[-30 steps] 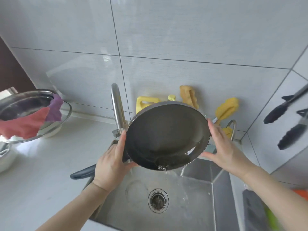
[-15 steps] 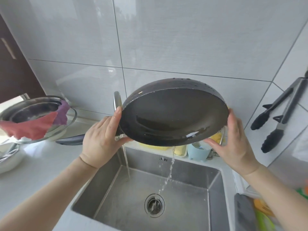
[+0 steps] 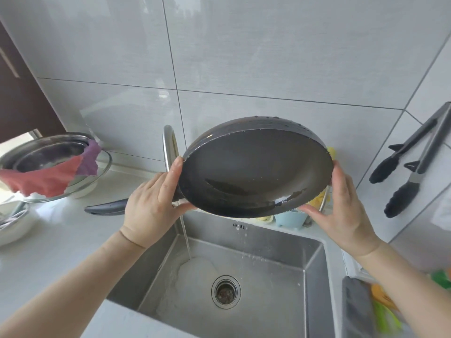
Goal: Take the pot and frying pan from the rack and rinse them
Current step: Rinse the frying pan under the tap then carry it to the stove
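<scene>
Dark frying pan (image 3: 256,172) is being held up above the steel sink (image 3: 314,272), tilted so its wet inside is facing the camera, droplets beading along the top outer rim. Its dark handle (image 3: 107,208) is sticking out to the left behind the left wrist, over the counter (image 3: 61,245). Left hand (image 3: 151,203) is gripping the pan's left edge, fingers together along the rim and thumb tucked under the lower edge. Right hand (image 3: 341,211) is cupping the right edge, fingers pressed up against the rim, thumb reaching under the bottom. Faucet (image 3: 169,147) is rising just behind the left hand, and a thin stream of water (image 3: 186,237) is falling into the sink, foaming white beside the drain (image 3: 225,292); scattered drips are falling below the pan's middle too. A light blue cup (image 3: 290,219) and some yellow items are sitting on the sink's back ledge, mostly hidden by the pan. On the left counter a steel bowl (image 3: 48,152) is sitting with a red and purple cloth (image 3: 48,178) draped over its rim. Black tongs (image 3: 412,154) are hanging on the tiled wall at right. A grey mat (image 3: 356,308) with green and orange things is lying at the lower right, blurred.
</scene>
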A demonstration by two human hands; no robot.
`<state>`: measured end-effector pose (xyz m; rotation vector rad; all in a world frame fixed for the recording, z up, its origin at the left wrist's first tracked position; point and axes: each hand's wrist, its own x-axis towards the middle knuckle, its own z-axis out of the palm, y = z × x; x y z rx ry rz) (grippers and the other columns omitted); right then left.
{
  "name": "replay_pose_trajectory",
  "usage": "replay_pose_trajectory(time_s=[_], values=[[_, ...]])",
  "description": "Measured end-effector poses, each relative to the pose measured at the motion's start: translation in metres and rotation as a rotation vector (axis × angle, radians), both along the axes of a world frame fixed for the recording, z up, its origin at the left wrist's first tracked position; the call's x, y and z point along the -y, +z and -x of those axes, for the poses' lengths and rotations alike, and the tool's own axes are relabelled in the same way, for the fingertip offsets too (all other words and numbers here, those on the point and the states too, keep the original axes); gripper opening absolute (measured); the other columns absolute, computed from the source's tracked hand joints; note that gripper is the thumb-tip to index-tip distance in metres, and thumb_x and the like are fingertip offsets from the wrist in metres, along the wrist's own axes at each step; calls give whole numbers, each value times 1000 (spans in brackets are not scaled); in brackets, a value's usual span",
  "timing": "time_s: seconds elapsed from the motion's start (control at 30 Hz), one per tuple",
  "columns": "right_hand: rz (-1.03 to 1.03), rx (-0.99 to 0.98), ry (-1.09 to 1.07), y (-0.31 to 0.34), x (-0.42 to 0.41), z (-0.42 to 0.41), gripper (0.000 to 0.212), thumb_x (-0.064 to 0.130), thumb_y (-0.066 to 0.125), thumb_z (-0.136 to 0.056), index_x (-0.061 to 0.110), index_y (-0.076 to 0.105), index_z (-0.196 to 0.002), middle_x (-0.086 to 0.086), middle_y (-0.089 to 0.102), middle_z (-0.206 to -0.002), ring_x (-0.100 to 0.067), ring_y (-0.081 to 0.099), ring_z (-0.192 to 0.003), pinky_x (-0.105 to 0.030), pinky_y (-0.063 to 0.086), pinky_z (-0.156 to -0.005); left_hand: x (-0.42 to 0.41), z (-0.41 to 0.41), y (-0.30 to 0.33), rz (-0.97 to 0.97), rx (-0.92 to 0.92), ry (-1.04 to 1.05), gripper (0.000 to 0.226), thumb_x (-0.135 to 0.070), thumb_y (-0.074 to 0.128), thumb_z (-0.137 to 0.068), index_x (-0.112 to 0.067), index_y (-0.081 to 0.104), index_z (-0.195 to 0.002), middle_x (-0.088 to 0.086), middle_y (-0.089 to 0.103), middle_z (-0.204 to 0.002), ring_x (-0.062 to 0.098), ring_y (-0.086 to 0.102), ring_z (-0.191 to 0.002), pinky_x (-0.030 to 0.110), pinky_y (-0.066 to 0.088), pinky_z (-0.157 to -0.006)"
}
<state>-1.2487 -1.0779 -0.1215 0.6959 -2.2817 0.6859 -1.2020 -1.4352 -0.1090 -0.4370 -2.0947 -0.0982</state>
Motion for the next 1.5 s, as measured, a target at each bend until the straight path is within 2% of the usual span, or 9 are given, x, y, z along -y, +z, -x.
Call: replay_pose_trajectory(time_s=[0.1,0.23,0.33,0.4,0.6,0.8,1.0,1.1,1.5], values=[[3,167,17,-22,-5,3,113,14,89,-66,9,15,-151,-7,36,-141,-28,45,-125,-26,39,-99,-5,0,-21,-51,167,18,95,-65,57,-79,-15,19,-149,12,66,-78,27,64,-61,34,49,-43],[-11,462,75,-58,-4,0,122,20,88,-71,27,2,-156,0,24,-158,-14,29,-143,-17,25,-112,-6,2,-63,-122,479,32,119,-73,72,-60,-14,21,-151,4,63,-75,27,62,-59,27,39,-44],[-20,689,70,-91,-1,-6,128,25,87,-73,44,-12,-151,13,18,-157,-9,30,-142,-36,33,-114,-4,5,-96,-168,766,26,123,-78,64,-59,-37,-2,-154,-2,64,-81,24,62,-67,29,42,-53],[-50,853,55,-115,2,-9,130,26,86,-73,52,-19,-146,17,22,-150,-8,32,-138,-29,31,-110,-5,8,-121,-198,991,48,126,-70,74,-61,-53,-18,-145,-8,66,-94,22,64,-82,33,49,-65],[-121,1263,-3,-201,6,-10,134,28,86,-69,35,-19,-153,7,26,-150,-13,38,-134,-30,35,-109,-4,20,-197,-238,1431,-5,131,-49,84,-61,-61,-20,-140,-15,67,-104,16,65,-92,31,50,-82],[-45,1433,-15,-269,7,-14,135,19,84,-61,58,-15,-144,12,36,-141,-12,58,-105,-34,53,-92,-3,40,-268,-216,1625,-123,131,-37,85,-63,-62,-21,-137,-16,65,-81,9,65,-77,22,50,-75],[-111,1571,-110,-322,11,-19,143,25,86,-65,43,-33,-143,19,8,-153,-18,45,-127,-32,46,-101,0,52,-342,-326,1794,-156,134,-39,85,-55,-61,-15,-142,-4,67,-79,10,67,-75,33,55,-82],[-109,1626,-137,-344,13,-24,144,23,87,-66,39,-33,-145,18,6,-155,-17,38,-134,-34,41,-107,-2,53,-362,-320,1858,-178,131,-33,85,-58,-63,-12,-139,-8,65,-80,4,65,-76,15,50,-71],[-107,1641,-152,-389,20,-26,144,19,87,-65,38,-31,-146,11,20,-144,-11,51,-108,-27,49,-94,-4,50,-403,-201,1916,-94,138,-28,85,-63,-56,-27,-139,-13,64,-82,3,63,-81,20,51,-78]])
